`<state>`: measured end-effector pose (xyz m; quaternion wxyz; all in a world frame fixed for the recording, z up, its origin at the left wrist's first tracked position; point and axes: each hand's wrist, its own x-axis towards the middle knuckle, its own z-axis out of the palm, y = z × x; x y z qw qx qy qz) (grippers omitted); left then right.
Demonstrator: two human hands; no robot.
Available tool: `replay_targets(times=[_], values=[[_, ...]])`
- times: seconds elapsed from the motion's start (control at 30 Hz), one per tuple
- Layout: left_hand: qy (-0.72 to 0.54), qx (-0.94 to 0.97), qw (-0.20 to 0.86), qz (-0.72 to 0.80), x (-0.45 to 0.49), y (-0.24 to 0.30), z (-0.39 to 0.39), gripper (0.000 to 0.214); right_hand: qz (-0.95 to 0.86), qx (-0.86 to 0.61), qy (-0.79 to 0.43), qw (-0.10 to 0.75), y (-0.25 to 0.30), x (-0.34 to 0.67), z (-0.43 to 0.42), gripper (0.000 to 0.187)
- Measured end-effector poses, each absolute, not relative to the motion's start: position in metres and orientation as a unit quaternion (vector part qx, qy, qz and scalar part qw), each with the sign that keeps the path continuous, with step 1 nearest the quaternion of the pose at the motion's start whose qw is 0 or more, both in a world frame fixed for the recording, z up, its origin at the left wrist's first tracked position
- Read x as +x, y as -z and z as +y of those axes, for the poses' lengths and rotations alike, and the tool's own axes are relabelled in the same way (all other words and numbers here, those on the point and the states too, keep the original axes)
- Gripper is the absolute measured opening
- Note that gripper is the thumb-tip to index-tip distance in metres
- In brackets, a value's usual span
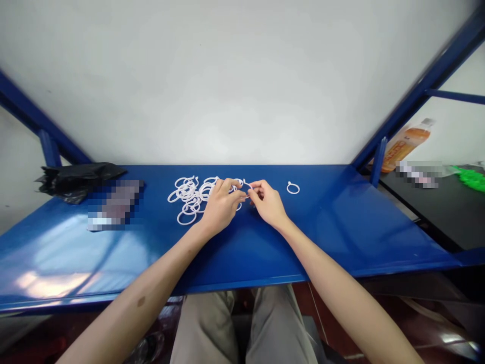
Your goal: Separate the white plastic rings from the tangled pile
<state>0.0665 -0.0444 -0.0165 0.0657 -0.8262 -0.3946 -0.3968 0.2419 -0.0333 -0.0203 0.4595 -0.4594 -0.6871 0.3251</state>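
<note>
A pile of several white plastic rings (189, 196) lies on the blue table (341, 227). My left hand (221, 205) sits at the pile's right edge, its fingers pinched on a white ring (245, 186). My right hand (267, 201) meets it from the right, fingertips closed on the same ring. One single white ring (293, 188) lies apart, to the right of my right hand.
A crumpled black plastic bag (78, 179) rests at the table's far left, with a blurred-out object (113, 205) beside it. Blue frame struts rise at both sides. On a dark surface at the right stand an orange drink bottle (405, 144) and something green (472, 178).
</note>
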Motion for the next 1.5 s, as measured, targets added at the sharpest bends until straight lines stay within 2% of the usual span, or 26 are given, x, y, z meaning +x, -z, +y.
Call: replay_targets(times=[0.1,0.2,0.3,0.4,0.6,0.83,1.0,1.1,1.3,1.5], values=[[0.421,-0.809,0.016,-0.41,0.07,0.016,-0.046,0.011,-0.655,-0.462,-0.33,0.499,0.018,0.244,-0.032,0.015],[0.463,-0.751,-0.095,-0.462,0.072,0.012,-0.045,0.017,-0.657,-0.442,-0.325,0.517,0.015,0.246,-0.033,0.02],[0.469,-0.693,-0.233,-0.496,0.071,0.009,-0.043,0.02,-0.676,-0.422,-0.329,0.506,0.014,0.245,-0.035,0.017],[0.463,-0.678,-0.295,-0.489,0.069,0.006,-0.042,0.023,-0.69,-0.417,-0.329,0.492,0.016,0.244,-0.038,0.015],[0.484,-0.665,-0.265,-0.504,0.071,0.005,-0.047,0.021,-0.711,-0.405,-0.298,0.492,0.022,0.241,-0.04,0.017],[0.501,-0.681,-0.207,-0.493,0.07,0.016,-0.049,0.023,-0.774,-0.382,-0.205,0.462,0.02,0.241,-0.043,0.017],[0.466,-0.72,-0.172,-0.484,0.069,0.02,-0.044,0.026,-0.79,-0.397,-0.182,0.43,0.019,0.241,-0.044,0.017],[0.427,-0.759,-0.113,-0.479,0.065,0.019,-0.04,0.027,-0.792,-0.417,-0.153,0.418,0.019,0.242,-0.039,0.017],[0.31,-0.823,0.04,-0.475,0.049,0.023,-0.032,0.023,-0.717,-0.598,-0.038,0.357,0.01,0.282,-0.018,0.02],[0.258,-0.829,0.06,-0.492,0.044,0.03,-0.029,0.014,-0.576,-0.741,0.011,0.344,0.011,0.328,-0.002,0.023]])
